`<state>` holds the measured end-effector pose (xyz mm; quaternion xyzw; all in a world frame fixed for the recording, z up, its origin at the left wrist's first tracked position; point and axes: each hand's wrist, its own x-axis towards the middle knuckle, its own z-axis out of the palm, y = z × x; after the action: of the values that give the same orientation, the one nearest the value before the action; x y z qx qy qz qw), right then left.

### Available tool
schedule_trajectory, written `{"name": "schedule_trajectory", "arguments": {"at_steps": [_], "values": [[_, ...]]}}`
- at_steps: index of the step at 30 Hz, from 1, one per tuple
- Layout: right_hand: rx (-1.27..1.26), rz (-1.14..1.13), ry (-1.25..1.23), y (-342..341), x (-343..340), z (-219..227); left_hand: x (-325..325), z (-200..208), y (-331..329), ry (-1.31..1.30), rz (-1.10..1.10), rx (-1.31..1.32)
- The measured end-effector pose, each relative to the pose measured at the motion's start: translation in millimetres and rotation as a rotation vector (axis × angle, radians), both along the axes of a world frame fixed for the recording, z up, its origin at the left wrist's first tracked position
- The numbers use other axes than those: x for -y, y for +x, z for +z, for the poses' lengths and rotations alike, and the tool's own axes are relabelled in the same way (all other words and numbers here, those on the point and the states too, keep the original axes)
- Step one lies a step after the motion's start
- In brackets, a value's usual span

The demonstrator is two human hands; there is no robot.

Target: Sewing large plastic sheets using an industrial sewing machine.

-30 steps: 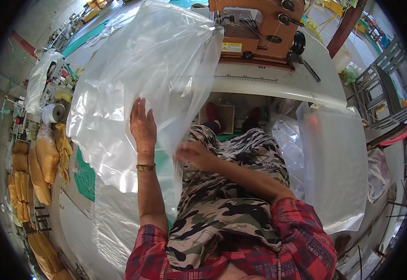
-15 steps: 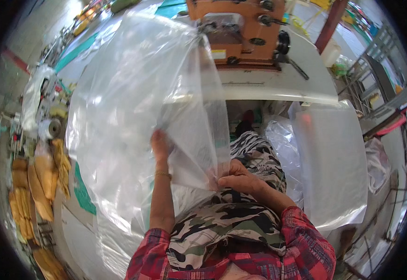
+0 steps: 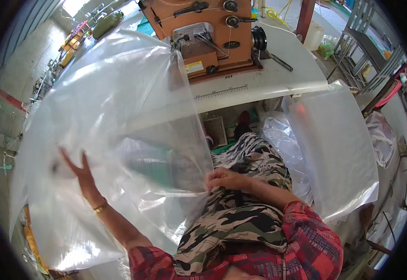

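Observation:
A large, clear plastic sheet [image 3: 133, 102] spreads from the sewing machine [image 3: 208, 39] down over the left side and toward my lap. Its upper corner is bunched at the front of the orange-brown machine. My left hand [image 3: 83, 175], a gold-coloured band at the wrist, lies against the sheet at the left with its fingers spread. Beside my lap, my right hand [image 3: 227, 179] is closed in a pinch on the sheet's right edge. Through the film, part of the left hand's thumb side looks blurred.
To the right, a stack of clear plastic sheets [image 3: 336, 149] hangs beside crumpled film [image 3: 285, 151]. A dark metal tool [image 3: 280, 61] rests on the white sewing table [image 3: 287, 81]. Farther right stand a metal-framed chair [image 3: 364, 46] and a white bag [image 3: 380, 140].
My left hand has swept left and its fingers have spread, drawing the sheet out wider and flatter. The right hand still pinches the edge. The view has turned somewhat.

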<state>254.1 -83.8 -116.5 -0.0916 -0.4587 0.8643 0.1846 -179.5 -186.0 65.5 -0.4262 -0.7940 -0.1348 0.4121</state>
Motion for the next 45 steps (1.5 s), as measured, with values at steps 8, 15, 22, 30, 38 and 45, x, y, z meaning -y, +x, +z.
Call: {"name": "schedule_trajectory", "arguments": {"at_steps": [8, 15, 22, 30, 38, 45], "values": [[0.229, -0.041, 0.210, -15, -6, -8, -2, -105, 35, -0.472, -0.102, 0.654], [0.219, 0.105, 0.304, -21, -5, 20, -99, -47, 161, -0.044, -0.711, 0.352], [0.319, -0.824, 0.967, -38, -82, 75, -128, -1, 141, -0.043, -0.633, -0.414], [0.383, -1.246, 1.582, -105, -219, 153, -159, 54, 122, -0.194, -0.536, -0.096], [0.475, -1.217, 1.796, -126, -260, 157, -158, 131, 156, -0.354, -0.690, 0.176], [0.492, -1.143, 1.811, -124, -272, 152, -181, 167, 182, -0.572, -0.834, 0.336]]}}
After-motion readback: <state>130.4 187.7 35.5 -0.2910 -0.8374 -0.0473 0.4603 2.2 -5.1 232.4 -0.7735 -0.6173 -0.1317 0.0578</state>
